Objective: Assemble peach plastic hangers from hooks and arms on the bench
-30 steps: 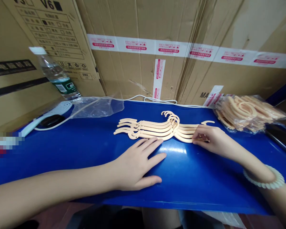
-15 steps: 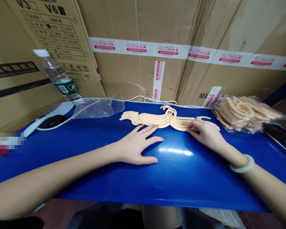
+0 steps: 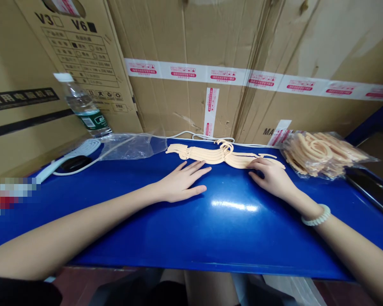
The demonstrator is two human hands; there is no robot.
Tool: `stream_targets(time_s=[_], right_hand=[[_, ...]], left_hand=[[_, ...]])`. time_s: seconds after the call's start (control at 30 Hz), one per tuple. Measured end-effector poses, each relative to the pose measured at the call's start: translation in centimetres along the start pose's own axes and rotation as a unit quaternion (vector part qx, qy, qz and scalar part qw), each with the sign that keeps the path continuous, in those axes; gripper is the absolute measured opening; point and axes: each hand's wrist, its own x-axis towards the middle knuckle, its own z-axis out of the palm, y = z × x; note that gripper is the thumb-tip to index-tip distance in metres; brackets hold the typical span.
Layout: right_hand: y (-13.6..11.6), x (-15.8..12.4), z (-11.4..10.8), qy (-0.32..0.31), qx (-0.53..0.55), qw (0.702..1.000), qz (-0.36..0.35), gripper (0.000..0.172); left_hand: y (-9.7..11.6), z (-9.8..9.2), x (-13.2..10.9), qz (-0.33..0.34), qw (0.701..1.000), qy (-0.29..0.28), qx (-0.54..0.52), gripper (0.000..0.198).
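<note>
Several cream hangers lie overlapped in a row on the blue table, their hooks toward the cardboard at the back. My left hand is spread palm down, its fingertips at the front edge of the hangers' left half; it grips nothing. At the right half, my right hand rests its curved fingers on the hangers' front edge, thumb apart from the fingers and nothing held between them. Its fingertips partly cover the hanger ends.
A clear bag of cream hangers sits at the back right beside a dark phone-like object. At the back left are a water bottle, a crumpled clear bag, a white cable, a black oval object and a pale handled object.
Both hands and the hangers have shifted slightly; the hangers sit a little farther back. My right thumb has parted from the fingers. The view has tilted a little.
</note>
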Motion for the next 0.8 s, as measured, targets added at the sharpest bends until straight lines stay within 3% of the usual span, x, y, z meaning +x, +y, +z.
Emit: stream_targets(time_s=[0.5, 0.63, 0.8], right_hand=[[1.1, -0.5, 0.2, -0.027, 0.053, 0.998, 0.015, 0.026], [1.3, -0.6, 0.1, -0.032, 0.070, 0.997, 0.012, 0.028], [0.8, -0.9, -0.4, -0.027, 0.084, 0.996, 0.014, 0.030]], left_hand=[[0.2, 0.1, -0.1, -0.013, 1.000, 0.013, 0.008, 0.064], [-0.2, 0.4, -0.2, 0.019, 0.997, 0.071, -0.015, 0.058], [-0.9, 1.0, -0.4, 0.091, 0.972, 0.213, -0.046, 0.035]])
